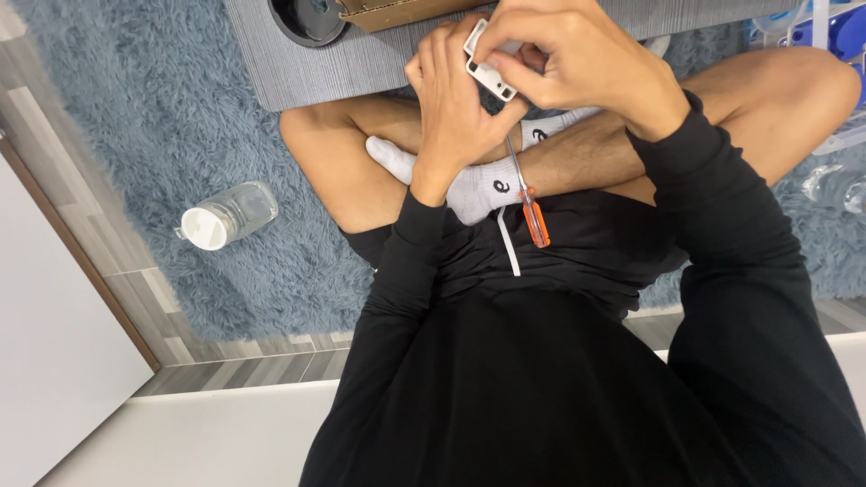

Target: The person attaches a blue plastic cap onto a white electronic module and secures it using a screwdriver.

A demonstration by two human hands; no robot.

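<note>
Both hands clasp a small white plastic part (490, 70) at upper centre: left hand (456, 108) cradles it, right hand (577, 59) pinches its edge. Orange-handled screwdriver (532, 212) lies untouched on the lap below; fitting looks underway.

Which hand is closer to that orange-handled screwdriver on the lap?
The left hand. Its wrist sits just above and beside the screwdriver, whose shaft runs up toward it. The right hand is higher up, gripping the small white part with the left.
</note>
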